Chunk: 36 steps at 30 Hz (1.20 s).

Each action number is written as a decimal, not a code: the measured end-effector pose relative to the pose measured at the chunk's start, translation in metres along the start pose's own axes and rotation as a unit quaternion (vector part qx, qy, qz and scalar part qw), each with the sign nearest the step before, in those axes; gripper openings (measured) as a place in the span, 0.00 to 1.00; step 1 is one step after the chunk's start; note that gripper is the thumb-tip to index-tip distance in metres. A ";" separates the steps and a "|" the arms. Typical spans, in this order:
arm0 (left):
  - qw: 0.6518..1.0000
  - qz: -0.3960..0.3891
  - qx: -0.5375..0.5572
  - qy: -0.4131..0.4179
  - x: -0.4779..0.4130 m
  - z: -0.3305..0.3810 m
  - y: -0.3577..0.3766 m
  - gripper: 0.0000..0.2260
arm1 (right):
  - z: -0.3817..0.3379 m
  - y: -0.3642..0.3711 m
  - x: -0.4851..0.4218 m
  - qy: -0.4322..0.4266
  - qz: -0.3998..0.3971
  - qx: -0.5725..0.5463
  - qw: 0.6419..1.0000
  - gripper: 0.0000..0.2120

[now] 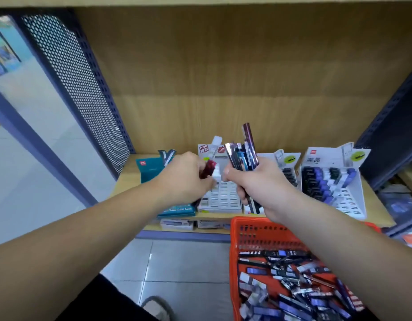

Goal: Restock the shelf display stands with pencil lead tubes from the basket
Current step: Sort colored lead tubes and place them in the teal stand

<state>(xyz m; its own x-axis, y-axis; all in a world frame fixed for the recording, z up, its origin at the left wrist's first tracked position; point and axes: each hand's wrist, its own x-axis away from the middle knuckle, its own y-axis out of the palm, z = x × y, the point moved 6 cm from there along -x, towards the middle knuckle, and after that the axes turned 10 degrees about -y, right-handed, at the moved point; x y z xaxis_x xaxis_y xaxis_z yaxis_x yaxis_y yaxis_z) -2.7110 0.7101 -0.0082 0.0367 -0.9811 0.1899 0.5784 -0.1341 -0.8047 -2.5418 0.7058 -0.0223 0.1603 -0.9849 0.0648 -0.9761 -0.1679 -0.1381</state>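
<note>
Faces a low wooden shelf (128, 179) at mid-frame, closed behind by a wood-grain back panel (223, 77), on the upper left by a dark perforated side panel (77, 84), on the far right by another dark upright (390, 135). Above the stands, plenty of open room up to the top of the frame. At lower centre, bare grey floor tiles (177, 262) between the shelf edge and a shoe tip (157, 306). At lower right, just in front of the shelf edge, an orange plastic basket (253, 230), strewn with loose pencil lead tubes (293, 286) in black, blue and grey.

Pinches in the left hand (186, 177), just left of centre, a dark red lead tube (208, 169) with a white cap, above the white middle stand (223, 198). Clenches in the right hand (258, 181), just right of centre, a fanned bundle of tubes (243, 156), ends sticking out above and below the fist.

Along the shelf, from the left:
- A teal display stand (149, 169) with a small red logo, too small to read.
- The white middle stand, with a red label of white Chinese characters, blurred.
- A white stand (288, 167) half hidden behind the right hand.
- A white right-hand stand (339, 181) with rows of black, blue and white tubes, a small red logo, large dark Chinese characters and a round green sticker, none sharp enough to read.
</note>
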 end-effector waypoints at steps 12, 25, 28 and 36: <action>0.975 -0.019 0.153 -0.160 -0.077 -0.133 -0.005 0.05 | 0.084 0.072 -0.068 0.160 -0.046 -0.035 0.985 0.05; 0.964 -0.012 0.237 -0.116 -0.116 -0.165 0.016 0.09 | 0.112 0.103 -0.122 0.130 -0.112 -0.037 0.984 0.07; 0.964 -0.007 0.242 -0.106 -0.122 -0.165 0.021 0.08 | 0.113 0.099 -0.131 0.117 -0.108 -0.019 0.987 0.07; 0.978 0.031 0.194 -0.073 -0.117 -0.177 0.016 0.05 | 0.111 0.079 -0.135 0.061 -0.134 0.052 0.988 0.07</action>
<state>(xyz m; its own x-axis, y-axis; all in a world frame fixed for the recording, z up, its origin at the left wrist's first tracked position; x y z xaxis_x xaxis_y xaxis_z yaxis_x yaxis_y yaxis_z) -2.8507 0.7978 -0.1430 0.1811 -0.9518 0.2477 0.8360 0.0164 -0.5485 -2.6247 0.8212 -0.1517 0.3858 -0.8934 0.2301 -0.8795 -0.4315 -0.2008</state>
